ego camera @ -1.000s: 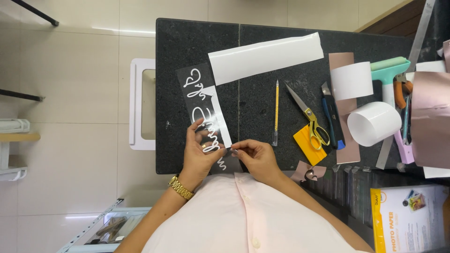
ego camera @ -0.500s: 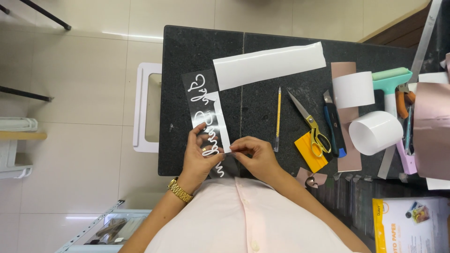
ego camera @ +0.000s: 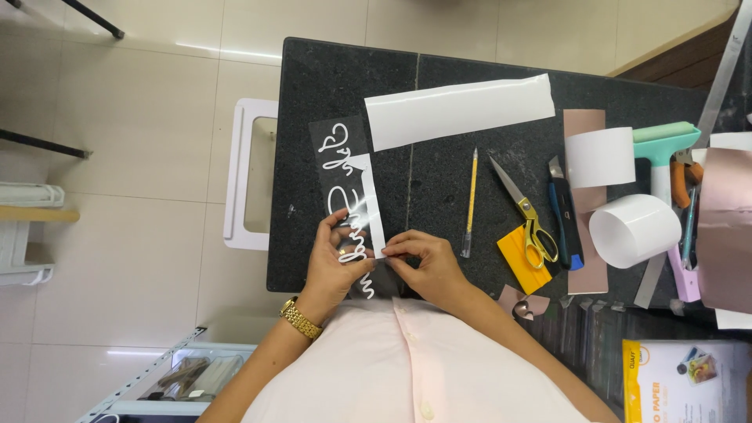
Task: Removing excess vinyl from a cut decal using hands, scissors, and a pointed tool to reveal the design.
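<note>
Peeling step, centre frame: left hand (ego camera: pixel 335 262) pins the clear lettering strip (ego camera: pixel 348 200) to the table (ego camera: pixel 439 188). Right hand (ego camera: pixel 427 262) pinches the white backing (ego camera: pixel 370 205). Next likely needs slow, low pulling

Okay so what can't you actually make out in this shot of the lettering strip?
Head view only:
- Near end of the lettering strip: covered by the left hand and right hand.
- Right fingertips' grip on the white backing: too small to tell.
- Copper sheet: cut off by the right edge.
- Pliers: partly hidden under that sheet.
</note>
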